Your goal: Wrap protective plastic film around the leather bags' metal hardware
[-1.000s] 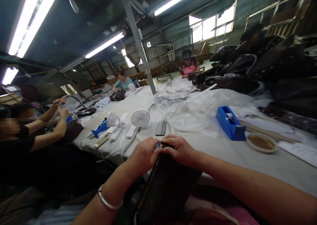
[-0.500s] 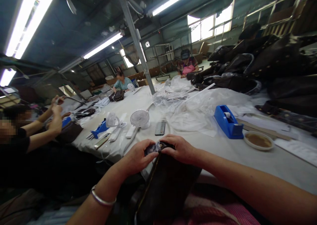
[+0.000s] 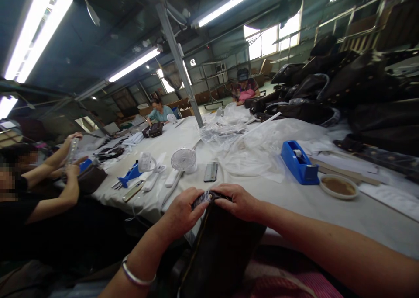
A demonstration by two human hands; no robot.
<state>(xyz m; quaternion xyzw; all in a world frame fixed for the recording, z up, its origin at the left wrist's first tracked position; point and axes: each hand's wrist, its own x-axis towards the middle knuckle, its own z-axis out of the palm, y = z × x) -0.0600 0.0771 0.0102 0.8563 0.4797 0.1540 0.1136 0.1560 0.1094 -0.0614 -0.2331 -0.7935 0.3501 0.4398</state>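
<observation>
A dark brown leather bag (image 3: 229, 241) stands tilted against my lap at the table's front edge, a zipper line running down its side. My left hand (image 3: 185, 208) is closed on the bag's top end, where a bit of clear plastic wrap (image 3: 205, 197) shows between thumb and fingers. Close beside it, my right hand (image 3: 240, 202) pinches the bag's upper edge near a small metal stud. A silver bangle circles my left wrist. What lies under my fingers is partly hidden.
Beyond my hands are a phone (image 3: 211, 172), a white fan (image 3: 183, 160), a blue tape dispenser (image 3: 299, 164) and a round dish (image 3: 338, 187). Clear plastic sheets (image 3: 252, 145) spread behind them. Dark bags (image 3: 360, 84) pile up at right. At left, a co-worker's arms (image 3: 70, 175) stretch out clear tape.
My hands keep their hold on the bag and barely shift. The view has turned slightly. The co-worker at left has drawn their hands apart, with a strip of tape between them.
</observation>
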